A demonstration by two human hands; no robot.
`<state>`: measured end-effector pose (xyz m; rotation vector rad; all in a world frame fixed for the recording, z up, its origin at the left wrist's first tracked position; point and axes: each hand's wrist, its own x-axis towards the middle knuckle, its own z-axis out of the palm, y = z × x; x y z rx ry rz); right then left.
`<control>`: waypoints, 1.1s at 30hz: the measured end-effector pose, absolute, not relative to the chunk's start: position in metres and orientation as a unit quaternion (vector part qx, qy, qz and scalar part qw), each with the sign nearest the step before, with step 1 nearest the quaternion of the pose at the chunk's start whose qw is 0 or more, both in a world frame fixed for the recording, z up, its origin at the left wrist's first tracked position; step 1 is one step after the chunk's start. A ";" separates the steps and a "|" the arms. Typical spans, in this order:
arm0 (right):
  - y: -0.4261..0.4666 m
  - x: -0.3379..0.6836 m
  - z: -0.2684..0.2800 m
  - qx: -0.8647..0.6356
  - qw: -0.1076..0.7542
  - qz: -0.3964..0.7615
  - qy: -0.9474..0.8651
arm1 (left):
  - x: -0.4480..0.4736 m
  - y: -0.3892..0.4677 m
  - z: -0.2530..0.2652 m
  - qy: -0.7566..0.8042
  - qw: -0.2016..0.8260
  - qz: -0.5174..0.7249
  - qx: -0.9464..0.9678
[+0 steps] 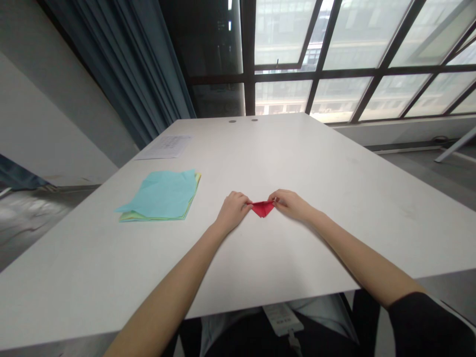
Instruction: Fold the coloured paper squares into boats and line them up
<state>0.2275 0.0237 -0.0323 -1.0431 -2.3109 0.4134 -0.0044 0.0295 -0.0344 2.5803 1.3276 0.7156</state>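
A small piece of folded red paper [263,208] lies between my two hands on the white table, its point turned toward me. My left hand [234,209] pinches its left corner between thumb and fingers. At the opposite corner, my right hand [290,204] is closed on the paper's right end. Both hands rest low at the tabletop. The fingertips cover the two outer corners, so the folds there are hidden.
To the left sits a stack of coloured paper [163,195], light blue on top with yellow-green edges below. Behind it lies a printed white sheet [165,147]. The white table [282,153] reaches back toward windows [286,94] and a blue curtain [130,64].
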 end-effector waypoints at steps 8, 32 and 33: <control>0.023 0.231 -0.026 -0.367 0.250 0.161 -0.881 | -0.005 0.027 -0.030 0.350 0.027 0.216 0.911; 0.019 0.222 -0.024 -0.398 0.193 0.054 -0.895 | 0.021 0.008 -0.019 0.368 0.000 0.159 0.916; 0.019 0.222 -0.024 -0.399 0.191 0.052 -0.895 | 0.022 0.008 -0.021 0.373 -0.002 0.159 0.914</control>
